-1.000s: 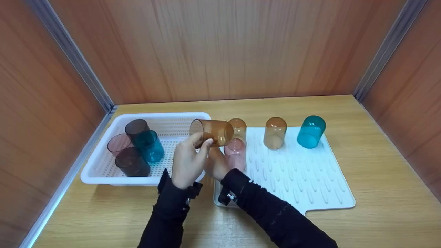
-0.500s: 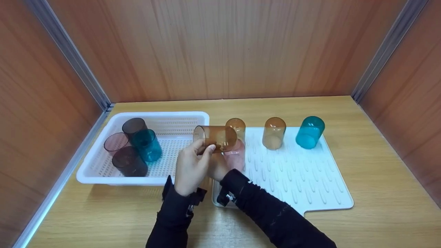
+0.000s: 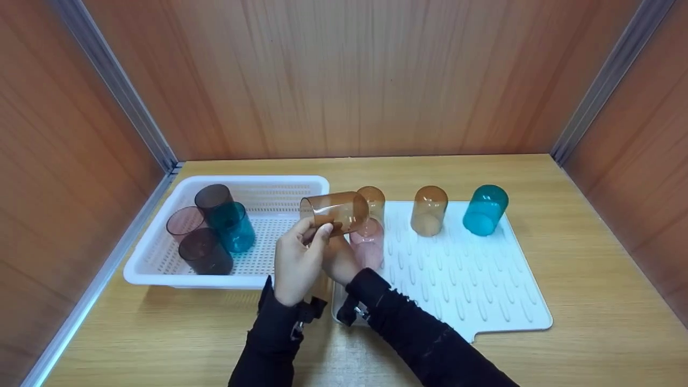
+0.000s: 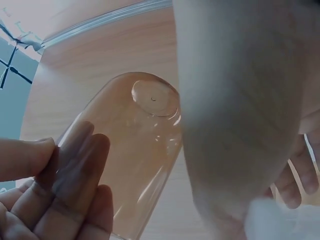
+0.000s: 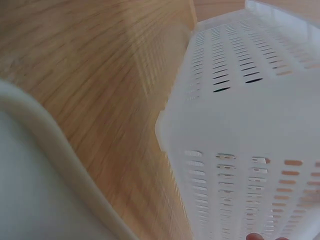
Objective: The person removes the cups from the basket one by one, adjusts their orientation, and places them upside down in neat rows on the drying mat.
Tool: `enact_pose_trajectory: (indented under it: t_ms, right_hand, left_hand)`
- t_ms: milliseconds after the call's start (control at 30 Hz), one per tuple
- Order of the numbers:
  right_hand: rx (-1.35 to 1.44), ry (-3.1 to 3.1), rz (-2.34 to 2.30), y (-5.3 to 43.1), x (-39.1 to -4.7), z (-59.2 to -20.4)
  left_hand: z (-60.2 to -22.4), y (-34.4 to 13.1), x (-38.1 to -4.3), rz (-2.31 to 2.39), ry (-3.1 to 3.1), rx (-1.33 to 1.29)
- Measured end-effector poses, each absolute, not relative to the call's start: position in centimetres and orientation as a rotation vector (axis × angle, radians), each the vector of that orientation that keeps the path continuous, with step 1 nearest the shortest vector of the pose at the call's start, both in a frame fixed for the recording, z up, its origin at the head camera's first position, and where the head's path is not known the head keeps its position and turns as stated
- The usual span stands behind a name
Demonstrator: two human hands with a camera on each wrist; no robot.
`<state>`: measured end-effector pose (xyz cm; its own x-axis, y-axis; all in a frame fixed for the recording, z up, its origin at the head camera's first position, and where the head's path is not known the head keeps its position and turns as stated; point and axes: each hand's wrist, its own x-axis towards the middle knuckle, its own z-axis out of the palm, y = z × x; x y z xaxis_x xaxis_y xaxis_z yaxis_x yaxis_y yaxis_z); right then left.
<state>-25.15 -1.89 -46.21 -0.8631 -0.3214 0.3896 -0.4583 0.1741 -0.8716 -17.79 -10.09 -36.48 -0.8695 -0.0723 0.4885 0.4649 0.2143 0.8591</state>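
Left hand grips an amber cup sideways at mid-frame.
Mouth left, its long axis reaches rightward past those fingers; the right hand shows just below, its fingers too hidden to judge.

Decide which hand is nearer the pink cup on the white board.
Right. In the head view, the right hand is just left of the pink cup; the left hand, gripping an amber cup, is farther left.

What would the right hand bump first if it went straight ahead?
Probably the white basket: its slotted wall stands before the right hand, though how close is hard to tell.
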Motion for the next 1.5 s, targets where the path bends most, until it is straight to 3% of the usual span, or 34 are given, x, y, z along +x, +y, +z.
enact_pose_trajectory:
  t_ms: [67,233,500,800,967,1233,1500]
  right_hand:
    - [0.688,-2.412,1.802,-1.5,-23.2,-43.5]
    - [0.625,-2.476,1.975,0.0,-21.0,-41.2]
    - [0.648,-2.388,2.267,4.6,-20.8,-42.0]
    - [0.488,-2.004,2.462,11.8,-20.7,-39.4]
    - [0.640,-1.842,2.388,14.4,-20.3,-37.6]
    - [0.820,-1.970,2.263,14.1,-19.3,-37.4]
    - [0.806,-1.993,2.177,13.0,-19.5,-38.3]
  left_hand:
    - [-35.9,-10.1,-17.3,-1.724,-2.059,-0.356]
    - [-34.1,-9.9,-16.0,-1.710,-2.060,-0.315]
    - [-33.2,-9.2,-15.2,-1.703,-2.057,-0.341]
    - [-35.4,-8.4,-16.0,-1.788,-2.050,-0.423]
    - [-36.5,-7.2,-16.1,-1.922,-2.047,-0.462]
    - [-36.3,-5.0,-15.1,-2.209,-1.909,-0.571]
    - [-35.7,-4.1,-14.5,-2.184,-1.936,-0.556]
